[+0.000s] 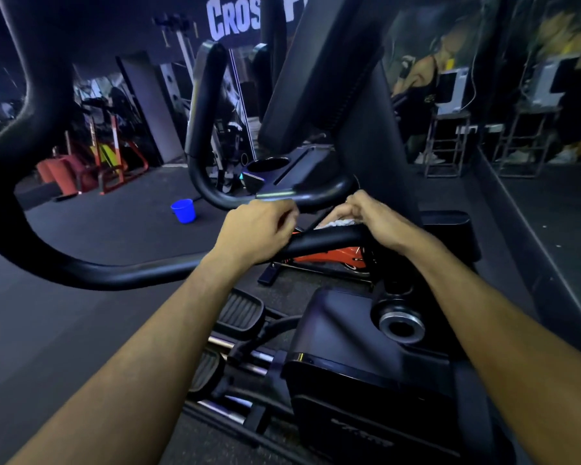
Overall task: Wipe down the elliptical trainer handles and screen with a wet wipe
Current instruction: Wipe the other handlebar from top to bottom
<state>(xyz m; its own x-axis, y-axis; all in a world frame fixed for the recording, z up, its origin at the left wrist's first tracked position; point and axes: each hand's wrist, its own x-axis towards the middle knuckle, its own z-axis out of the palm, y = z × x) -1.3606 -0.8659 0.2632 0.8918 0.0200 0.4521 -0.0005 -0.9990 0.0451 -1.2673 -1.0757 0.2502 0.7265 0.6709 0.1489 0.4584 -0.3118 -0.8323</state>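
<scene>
Dim gym interior with bluish light. Dark rubber floor [121, 226] throughout. A blue bucket [184, 210] stands on the floor at 10 o'clock. Red-orange equipment frames [114, 162] sit at 9 o'clock. White wall lettering [232, 18] appears at 12 o'clock. A wall mural [423, 75] and metal stools [446, 142] occupy 2 o'clock.

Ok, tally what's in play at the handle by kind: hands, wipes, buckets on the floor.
Hands: 2, left hand and right hand, both at the black handle
Wet wipes: 1, white wipe under the right hand
Blue bucket: 1
Total: 4
</scene>
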